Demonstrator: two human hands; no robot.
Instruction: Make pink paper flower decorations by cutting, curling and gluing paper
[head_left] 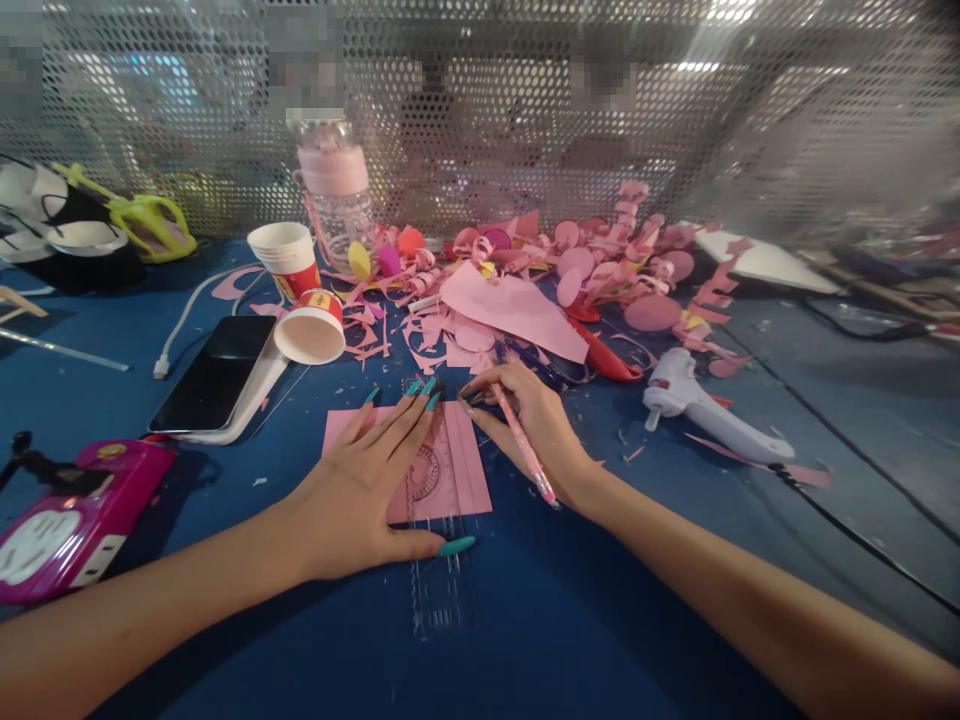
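Observation:
A square of pink paper (475,470) lies on the blue table in front of me. Across it runs a clear plastic ruler (439,595) with a protractor pattern, sticking out past the paper's near edge. My left hand (367,480) is spread flat over the ruler and paper, fingers stretched out, thumb near the ruler's right edge. At the paper's top right, my right hand (536,425) is closed round a pink pencil (525,445). The pencil's eraser end points toward me; its tip is hidden by the fingers.
Pink paper scraps (517,310) pile up behind the hands. A glue gun (712,410) with a black cord lies right. Left are a phone (214,375), two paper cups (309,325), a magenta device (82,520) and a bottle (335,190). A perforated metal panel (480,120) stands behind.

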